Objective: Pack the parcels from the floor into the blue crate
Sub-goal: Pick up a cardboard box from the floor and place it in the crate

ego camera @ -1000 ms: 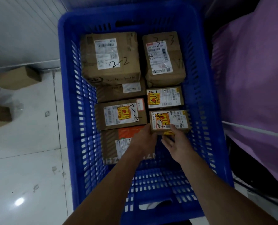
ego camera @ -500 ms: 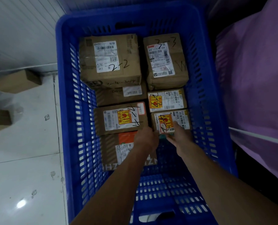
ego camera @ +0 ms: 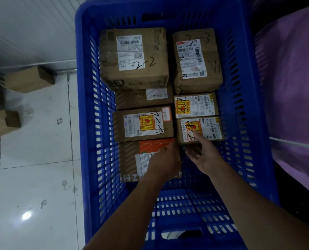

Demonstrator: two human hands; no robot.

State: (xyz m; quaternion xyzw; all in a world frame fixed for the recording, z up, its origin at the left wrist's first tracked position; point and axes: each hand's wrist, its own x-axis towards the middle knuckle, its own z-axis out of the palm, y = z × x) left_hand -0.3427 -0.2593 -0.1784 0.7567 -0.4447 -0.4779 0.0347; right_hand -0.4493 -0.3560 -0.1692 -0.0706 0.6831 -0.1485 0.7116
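Glossy white floor tiles [ego camera: 33, 177] meet a ribbed white wall panel [ego camera: 23, 29] off to the left of both hands. A blue crate [ego camera: 88, 123] of moulded plastic, its walls pierced with rows of slots, fills the middle. The right hand [ego camera: 204, 156] reaches in to a small carton [ego camera: 199, 129] with a white label and a yellow-and-red sticker. Its forefinger lies straight on the top, the thumb spreads below the near edge, and that edge sits pinched between them. Something dark lies under that carton, too dim to name. The left hand [ego camera: 165, 161], just beside the right, shows only its back. Its fingers dip out of sight beside the carton, so I cannot tell whether they hold anything. Under it lies a flat orange-topped box [ego camera: 141, 156] with striped print. Just beyond the left hand sits a stickered box [ego camera: 142, 125], then a plain brown box [ego camera: 142, 98] half covered by a large taped box [ego camera: 133, 56] marked 2-2. Beyond the right hand's carton rests a second small carton [ego camera: 196, 105], touching it, then a lumpy paper-wrapped parcel [ego camera: 197, 60] marked 3-3. Well left of the left hand, outside the crate, a far floor box [ego camera: 29, 79] and a near floor box [ego camera: 2, 122] of plain cardboard stand on the tiles. Right of the right arm lies a crinkled purple plastic sheet [ego camera: 294, 87].
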